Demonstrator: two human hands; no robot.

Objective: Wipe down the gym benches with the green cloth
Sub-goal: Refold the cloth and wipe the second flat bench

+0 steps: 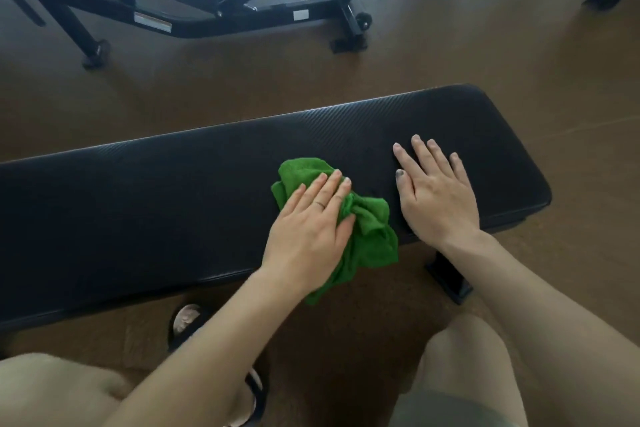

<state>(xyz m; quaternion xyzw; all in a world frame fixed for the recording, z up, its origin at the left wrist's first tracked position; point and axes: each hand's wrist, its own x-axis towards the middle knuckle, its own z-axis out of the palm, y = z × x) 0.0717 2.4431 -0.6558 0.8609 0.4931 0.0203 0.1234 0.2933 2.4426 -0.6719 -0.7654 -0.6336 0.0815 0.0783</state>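
Head view, nearest first: bare knees and a sandalled foot (188, 321) on the brown floor (519, 62), with both forearms reaching forward over the near edge of the black padded table (138, 204). The left hand (308, 229) lies flat on the green cloth (372, 236), fingers straight and pressing down, thumb tucked against a fold; its grip is released, not clenched round the fabric. The cloth is bunched on the pad, right of the middle, and one tail hangs over the near edge. Just beside it, the right hand (436, 191) rests palm down on bare pad with fingers spread, grasping nothing, and probably bracing.

To wipe well from here, the cloth would do better spread flatter under the palm, so more of it meets the textured surface. Long overlapping strokes along the pad should cover it evenly, and the long stretch to the left looks to need them. The hanging tail could catch the near edge; gather it in. Beyond, well apart, stands a black metal frame (194, 7) on the floor.
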